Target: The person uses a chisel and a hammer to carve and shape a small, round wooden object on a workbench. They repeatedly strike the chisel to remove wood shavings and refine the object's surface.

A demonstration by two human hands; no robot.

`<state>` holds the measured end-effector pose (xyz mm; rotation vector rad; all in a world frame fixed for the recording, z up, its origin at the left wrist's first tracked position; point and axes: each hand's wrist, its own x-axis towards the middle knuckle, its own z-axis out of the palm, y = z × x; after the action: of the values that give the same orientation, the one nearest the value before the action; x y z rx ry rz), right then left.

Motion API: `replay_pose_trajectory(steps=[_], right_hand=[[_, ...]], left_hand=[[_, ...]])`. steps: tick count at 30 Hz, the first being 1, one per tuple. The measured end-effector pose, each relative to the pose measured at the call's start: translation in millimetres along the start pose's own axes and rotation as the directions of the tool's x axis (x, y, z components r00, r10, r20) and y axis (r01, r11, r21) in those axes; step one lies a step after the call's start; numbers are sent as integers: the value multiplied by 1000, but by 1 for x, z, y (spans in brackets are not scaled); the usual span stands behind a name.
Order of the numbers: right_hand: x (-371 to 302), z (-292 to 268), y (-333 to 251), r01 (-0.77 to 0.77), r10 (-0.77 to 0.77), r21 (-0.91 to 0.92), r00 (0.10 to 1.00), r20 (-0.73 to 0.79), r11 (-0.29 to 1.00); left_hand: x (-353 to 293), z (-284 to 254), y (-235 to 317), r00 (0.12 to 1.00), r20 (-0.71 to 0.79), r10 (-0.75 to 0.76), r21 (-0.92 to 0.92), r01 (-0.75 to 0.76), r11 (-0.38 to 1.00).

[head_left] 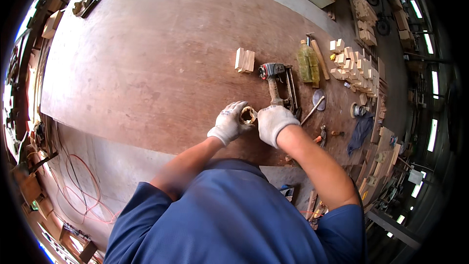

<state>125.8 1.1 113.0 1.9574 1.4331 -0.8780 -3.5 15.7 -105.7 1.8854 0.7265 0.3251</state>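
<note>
Both my hands wear white work gloves. My left hand [230, 122] is wrapped round a small round pot [248, 115] with a crusted, yellowish rim and a dark opening. Against the pot's right side, my right hand [275, 123] is closed, and its fingers hide whatever they may hold. Just beyond the right hand lies a nail gun [274, 76], with a red and black head and a worn handle. A few short pale wood blocks [245, 60] stand together on the brown tabletop [146, 68], left of the nail gun.
To the right are a plastic bottle [308, 64] of yellowish liquid, a hammer [320, 58], a thin stick [312, 110] across a round lid, stacked wood blocks [359, 73] and a dark cloth [360, 133]. A tape dispenser-like tool [88, 6] lies far left. A red hose [93, 186] coils on the floor.
</note>
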Motion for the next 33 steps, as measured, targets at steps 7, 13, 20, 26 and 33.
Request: replay_pose_trajectory(steps=[7, 13, 20, 26, 33], right_hand=[[31, 2, -7, 20, -11, -72, 991, 130, 997], [20, -4, 7, -67, 71, -30, 983, 171, 997], [25, 27, 39, 70, -73, 56, 996, 51, 996], [2, 62, 21, 106, -112, -51, 985, -133, 993], [-7, 97, 6, 78, -128, -190, 955, -266, 979]], left_hand=[[6, 0, 11, 997, 61, 53, 83, -58, 995], [10, 15, 13, 993, -42, 110, 149, -103, 983], [7, 0, -11, 984, -63, 166, -4, -166, 986], [6, -2, -7, 986, -59, 156, 1, -157, 988], [6, 0, -7, 985, -79, 157, 29, -155, 988]])
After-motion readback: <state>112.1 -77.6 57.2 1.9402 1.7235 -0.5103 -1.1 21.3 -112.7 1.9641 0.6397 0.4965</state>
